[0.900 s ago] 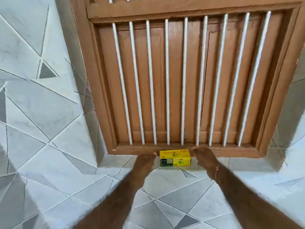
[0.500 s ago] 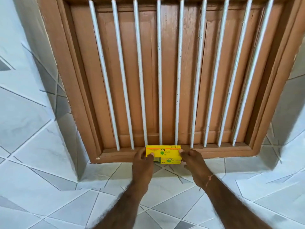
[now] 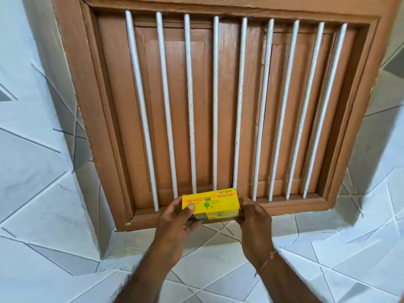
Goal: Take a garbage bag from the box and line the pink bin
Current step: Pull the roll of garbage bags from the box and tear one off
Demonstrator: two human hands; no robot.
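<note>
Now both hands clasp the small yellow cardboard garbage-bag box (image 3: 210, 202) before the brown barred wooden window (image 3: 218, 101): left hand (image 3: 175, 217) and right hand (image 3: 254, 217) curl around opposite ends, steadying it, likely for opening; no pink bin shows.

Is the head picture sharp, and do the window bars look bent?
Head view: the yellow box and both hands, left hand and right hand, are fairly sharp; the white bars fan outward from wide-angle distortion; light is soft and even, without glare.
</note>
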